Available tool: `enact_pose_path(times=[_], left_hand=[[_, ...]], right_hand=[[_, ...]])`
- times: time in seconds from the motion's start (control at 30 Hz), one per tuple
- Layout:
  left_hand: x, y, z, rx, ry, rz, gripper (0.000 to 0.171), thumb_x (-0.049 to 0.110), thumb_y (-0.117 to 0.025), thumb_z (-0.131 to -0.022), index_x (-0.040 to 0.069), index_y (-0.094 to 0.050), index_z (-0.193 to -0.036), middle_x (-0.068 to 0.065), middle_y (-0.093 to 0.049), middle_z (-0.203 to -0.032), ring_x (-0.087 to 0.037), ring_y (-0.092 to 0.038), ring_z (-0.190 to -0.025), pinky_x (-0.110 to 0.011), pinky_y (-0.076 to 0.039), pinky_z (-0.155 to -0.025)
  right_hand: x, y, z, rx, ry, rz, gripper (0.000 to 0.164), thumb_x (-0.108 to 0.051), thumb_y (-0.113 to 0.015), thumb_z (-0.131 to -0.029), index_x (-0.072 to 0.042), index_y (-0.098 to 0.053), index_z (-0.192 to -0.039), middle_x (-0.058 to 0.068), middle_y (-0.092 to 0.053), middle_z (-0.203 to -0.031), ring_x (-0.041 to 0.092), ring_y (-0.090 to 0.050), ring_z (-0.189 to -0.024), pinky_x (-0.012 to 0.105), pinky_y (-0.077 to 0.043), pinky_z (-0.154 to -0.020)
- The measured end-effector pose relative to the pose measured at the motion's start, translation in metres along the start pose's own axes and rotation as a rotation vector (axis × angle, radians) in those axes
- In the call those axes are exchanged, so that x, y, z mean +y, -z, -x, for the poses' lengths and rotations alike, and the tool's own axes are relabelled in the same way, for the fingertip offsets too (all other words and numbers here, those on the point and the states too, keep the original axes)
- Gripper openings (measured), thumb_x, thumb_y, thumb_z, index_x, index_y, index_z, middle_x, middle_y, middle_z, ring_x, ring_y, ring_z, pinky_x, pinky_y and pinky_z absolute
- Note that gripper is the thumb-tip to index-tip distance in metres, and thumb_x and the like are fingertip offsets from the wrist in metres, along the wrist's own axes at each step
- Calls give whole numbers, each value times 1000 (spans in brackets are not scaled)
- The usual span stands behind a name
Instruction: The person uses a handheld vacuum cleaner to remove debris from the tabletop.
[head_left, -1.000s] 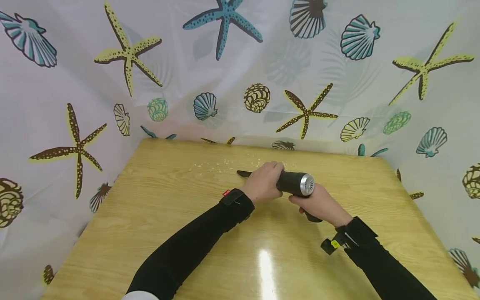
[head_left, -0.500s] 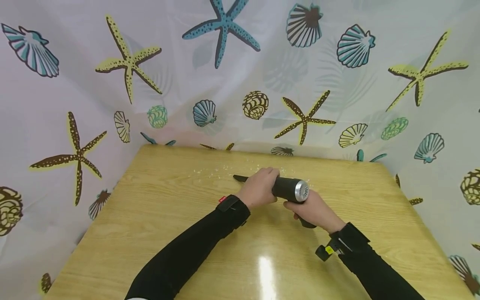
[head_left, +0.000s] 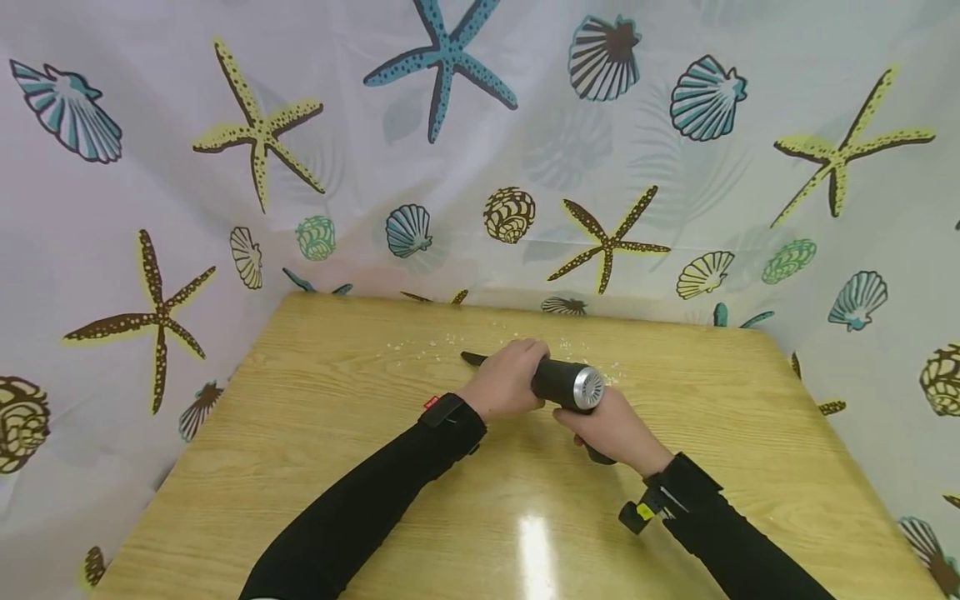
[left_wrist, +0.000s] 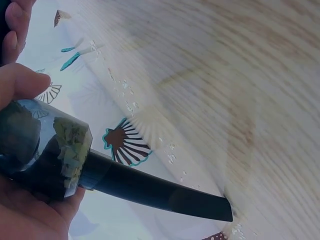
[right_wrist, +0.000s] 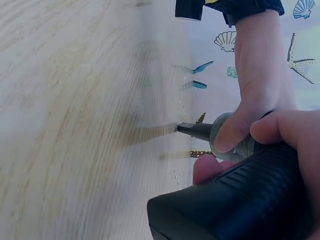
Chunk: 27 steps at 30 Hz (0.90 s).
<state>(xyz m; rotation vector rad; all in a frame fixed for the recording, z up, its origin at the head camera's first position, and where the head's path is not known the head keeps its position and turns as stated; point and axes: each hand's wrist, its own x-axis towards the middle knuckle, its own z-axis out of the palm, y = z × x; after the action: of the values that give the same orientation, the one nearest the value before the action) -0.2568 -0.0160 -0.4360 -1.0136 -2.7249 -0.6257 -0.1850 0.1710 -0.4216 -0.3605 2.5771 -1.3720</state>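
A black handheld vacuum cleaner [head_left: 557, 382] with a silver end cap is held low over the wooden table by both hands. My left hand [head_left: 506, 379] wraps round its front part. In the left wrist view that part is a clear dust cup [left_wrist: 70, 150] with pale flakes inside. The flat black nozzle [left_wrist: 160, 192] points left, its tip right at the tabletop. My right hand [head_left: 615, 427] grips the ribbed handle [right_wrist: 225, 200], which slants down toward me. Small white scraps [head_left: 450, 339] lie scattered beyond and beside the nozzle.
The wooden table [head_left: 337, 467] stretches toward me on both sides. A white sheet [head_left: 360, 150] printed with starfish and shells hangs along its back and sides. More scraps [head_left: 613, 367] lie behind my right hand. A wrist camera [head_left: 636, 517] sticks out from the right wrist.
Both hands and the vacuum cleaner have slid a little to the left, and more scraps now show behind my right hand. The head view has tilted up slightly. Both grips are the same.
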Motion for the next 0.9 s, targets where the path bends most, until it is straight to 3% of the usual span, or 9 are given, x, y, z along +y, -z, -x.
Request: enact_pose_path(times=[0.13, 0.67, 0.9], left_hand=[[0, -2, 1, -14, 3, -9, 45, 22, -81, -66, 16, -49, -97, 4, -51, -90, -10, -45, -81, -31, -47, -73], [-7, 3, 0, -24, 17, 15, 44, 22, -81, -68, 16, -51, -101, 3, -53, -94, -10, -45, -83, -31, -48, -75], [-9, 5, -3, -31, 22, 26, 43, 21, -80, -69, 16, -51, -101, 3, -54, -97, -10, -46, -86, -32, -48, -77]], right_hand=[[16, -4, -6, 9, -13, -13, 53, -20, -69, -85, -9, -46, -132, 16, -63, -87, 39, -60, -61, 39, -50, -53], [11, -5, -12, 1, -13, -17, 55, -22, -68, -86, -11, -44, -134, 14, -61, -83, 39, -60, -61, 39, -49, -55], [9, -6, -15, 17, -17, 8, 53, -24, -67, -86, -8, -46, -132, 24, -62, -80, 37, -61, -62, 38, -48, -57]])
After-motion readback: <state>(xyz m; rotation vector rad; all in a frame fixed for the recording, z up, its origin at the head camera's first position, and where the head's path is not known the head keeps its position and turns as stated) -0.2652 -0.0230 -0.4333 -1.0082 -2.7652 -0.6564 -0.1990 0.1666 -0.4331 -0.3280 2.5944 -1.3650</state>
